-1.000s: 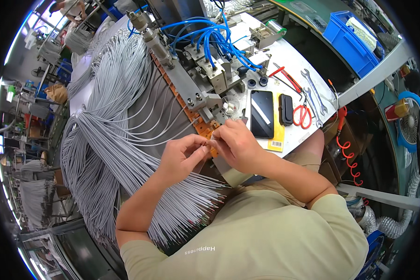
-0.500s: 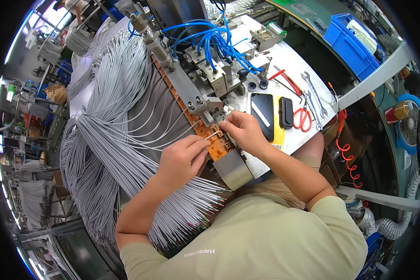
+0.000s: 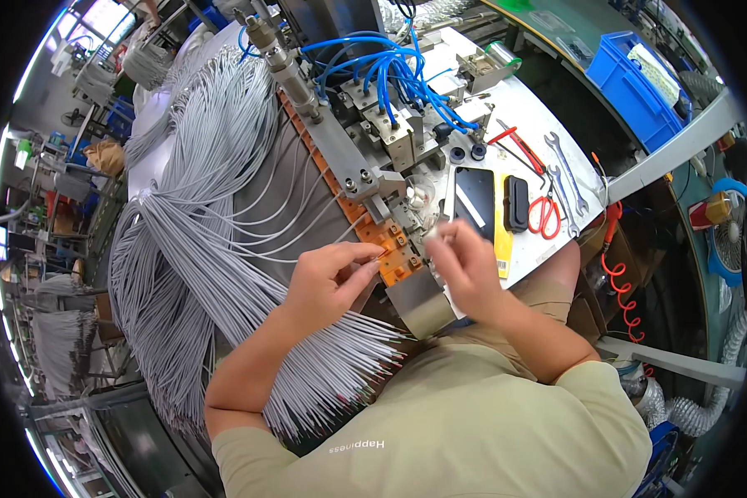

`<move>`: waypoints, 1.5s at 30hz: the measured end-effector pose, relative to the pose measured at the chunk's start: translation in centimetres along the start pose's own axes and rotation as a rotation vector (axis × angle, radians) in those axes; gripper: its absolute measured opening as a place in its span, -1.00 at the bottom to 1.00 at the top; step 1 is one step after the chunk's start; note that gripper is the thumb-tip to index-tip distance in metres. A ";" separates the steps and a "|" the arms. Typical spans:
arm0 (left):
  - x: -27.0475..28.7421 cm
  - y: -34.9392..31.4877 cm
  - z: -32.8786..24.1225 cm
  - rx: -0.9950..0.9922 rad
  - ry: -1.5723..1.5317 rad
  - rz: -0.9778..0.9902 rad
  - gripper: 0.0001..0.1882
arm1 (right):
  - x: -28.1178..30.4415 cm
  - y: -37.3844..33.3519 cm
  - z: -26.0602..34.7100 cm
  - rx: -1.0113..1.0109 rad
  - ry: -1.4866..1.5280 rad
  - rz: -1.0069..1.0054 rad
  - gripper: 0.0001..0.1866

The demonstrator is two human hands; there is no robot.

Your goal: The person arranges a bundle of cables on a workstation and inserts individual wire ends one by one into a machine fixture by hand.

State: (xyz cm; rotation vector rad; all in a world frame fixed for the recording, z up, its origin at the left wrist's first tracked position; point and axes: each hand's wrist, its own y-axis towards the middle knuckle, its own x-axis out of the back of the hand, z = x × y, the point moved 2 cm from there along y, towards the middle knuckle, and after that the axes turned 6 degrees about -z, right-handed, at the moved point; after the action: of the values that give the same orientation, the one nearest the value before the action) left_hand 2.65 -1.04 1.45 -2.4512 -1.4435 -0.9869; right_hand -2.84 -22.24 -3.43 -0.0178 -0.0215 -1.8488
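My left hand (image 3: 328, 282) is closed in a pinch at the left edge of the orange fixture block (image 3: 397, 259). One thin grey cable (image 3: 266, 256) runs into it from the large bundle of grey cables (image 3: 216, 257), and its end at my fingertips is too small to make out. To the right of the block, apart from it, my right hand (image 3: 473, 270) is blurred by motion. Its fingers are curled together, with a whitish spot at the tips that I cannot identify. Just beyond the block stands the metal bench machine (image 3: 340, 162) with blue air tubes (image 3: 398, 75).
On the white table at right lie a phone (image 3: 476, 199), a black case (image 3: 515, 203), red-handled scissors (image 3: 544, 217), wrenches (image 3: 566, 170) and red-handled pliers (image 3: 523, 149). A blue crate (image 3: 635, 83) stands far right. A red coiled hose (image 3: 618, 270) hangs beside a metal post.
My right hand has moved right, away from the block and from the cable end it was at. My left hand remains beside the block. The whole view has shifted slightly.
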 end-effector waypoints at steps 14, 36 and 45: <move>-0.5 0.0 0.3 0.004 -0.118 -0.081 -0.83 | -3.3 -0.2 1.4 0.642 -0.315 0.064 -0.85; -0.4 -0.1 0.4 0.081 -0.139 -0.015 -0.85 | -3.3 0.3 1.7 0.533 -0.346 0.126 -0.91; -0.6 -0.1 0.4 0.056 -0.101 -0.032 -0.85 | -3.2 0.3 1.5 0.543 -0.373 0.150 -0.91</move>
State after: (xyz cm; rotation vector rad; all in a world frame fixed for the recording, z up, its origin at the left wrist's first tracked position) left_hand 2.59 -1.27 0.77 -2.4786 -1.5232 -0.8280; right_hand -1.64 -19.17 -2.00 0.0146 -0.7586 -1.6164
